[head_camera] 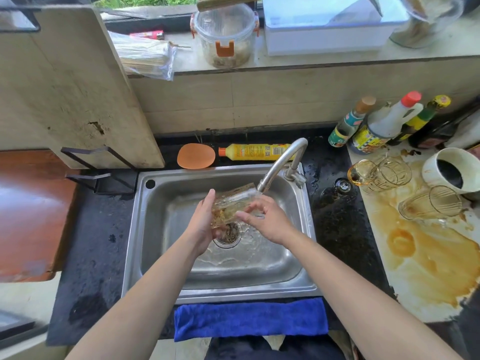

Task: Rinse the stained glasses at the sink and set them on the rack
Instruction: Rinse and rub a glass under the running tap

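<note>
Both hands are on one glass point(235, 197) held over the sink point(132, 242); the left hand point(201, 224) grips its lower, brown-stained end with fingers wrapped round the far side; the right hand point(265, 220) has thumb and curled fingers closed on the upper end, just under the spout of the faucet point(283, 162); the glass lies tilted, upper end at the spout, and water runs over it and ripples in the basin (the drain strainer shows directly below the hands). On the pale counter to the right, a second glass point(363, 172) and a third glass point(393, 174) lie on their sides, touching; a fourth glass point(431, 202) lies on its side nearer, beside a white mug point(452, 168); a brown spill point(428, 255) spreads across that counter. Left of the sink stands a black rack point(88, 176) holding a cutting board point(70, 87) upright; a blue towel point(249, 320) lies along the sink's front edge.
</note>
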The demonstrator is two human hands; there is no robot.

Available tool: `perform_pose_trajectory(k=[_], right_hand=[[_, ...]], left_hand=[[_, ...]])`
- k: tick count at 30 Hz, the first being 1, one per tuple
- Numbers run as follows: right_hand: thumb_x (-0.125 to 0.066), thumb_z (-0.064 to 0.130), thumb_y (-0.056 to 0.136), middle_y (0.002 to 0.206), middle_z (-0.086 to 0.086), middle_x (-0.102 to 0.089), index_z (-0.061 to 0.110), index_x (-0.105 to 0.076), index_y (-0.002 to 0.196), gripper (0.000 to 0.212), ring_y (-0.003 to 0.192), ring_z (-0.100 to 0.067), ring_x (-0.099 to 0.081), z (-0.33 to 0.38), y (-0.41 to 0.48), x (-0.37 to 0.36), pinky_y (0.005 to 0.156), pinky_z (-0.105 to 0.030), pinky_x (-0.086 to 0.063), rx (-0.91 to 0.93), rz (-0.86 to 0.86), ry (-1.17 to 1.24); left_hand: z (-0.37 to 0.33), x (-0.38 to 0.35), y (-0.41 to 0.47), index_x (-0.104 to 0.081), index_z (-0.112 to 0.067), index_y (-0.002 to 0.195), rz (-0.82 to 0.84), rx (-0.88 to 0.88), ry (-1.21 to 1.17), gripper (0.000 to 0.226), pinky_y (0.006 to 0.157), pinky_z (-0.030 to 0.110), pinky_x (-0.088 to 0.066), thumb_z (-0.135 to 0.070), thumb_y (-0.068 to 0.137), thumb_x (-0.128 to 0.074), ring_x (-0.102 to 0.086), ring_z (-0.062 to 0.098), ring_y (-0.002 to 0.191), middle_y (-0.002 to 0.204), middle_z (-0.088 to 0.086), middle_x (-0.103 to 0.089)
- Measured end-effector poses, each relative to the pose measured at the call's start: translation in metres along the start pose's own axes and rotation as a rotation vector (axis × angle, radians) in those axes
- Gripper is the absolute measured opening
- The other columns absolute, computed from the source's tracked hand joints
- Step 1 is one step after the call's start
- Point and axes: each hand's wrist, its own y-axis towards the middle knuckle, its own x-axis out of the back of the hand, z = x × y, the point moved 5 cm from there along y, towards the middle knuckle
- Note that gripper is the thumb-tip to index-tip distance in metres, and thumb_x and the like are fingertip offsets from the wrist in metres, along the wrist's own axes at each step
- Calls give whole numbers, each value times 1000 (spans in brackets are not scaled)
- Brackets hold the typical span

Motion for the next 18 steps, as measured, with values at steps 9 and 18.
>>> perform_pose_trajectory(k=[9,18], right_hand=[[-71,61,84,134,2,-48,18,-65,105,48,123,-14,-50,3,-4,6,104,-32,-38,-65,-25,7],[-48,62,97,133,0,-56,20,-48,127,51,122,-21,-53,9,-6,7,91,-39,-40,-202,-119,329]], left_hand=[[1,-6,-3,-51,-22,134,36,-33,3,69,52,27,-30,-70,86,-61,-48,12,63,112,1,-64],[-14,-13,-11,-45,-26,144,47,-130,206,89,108,47,-41,-83,77,-57,-52,21,129,142,-1,-54]])
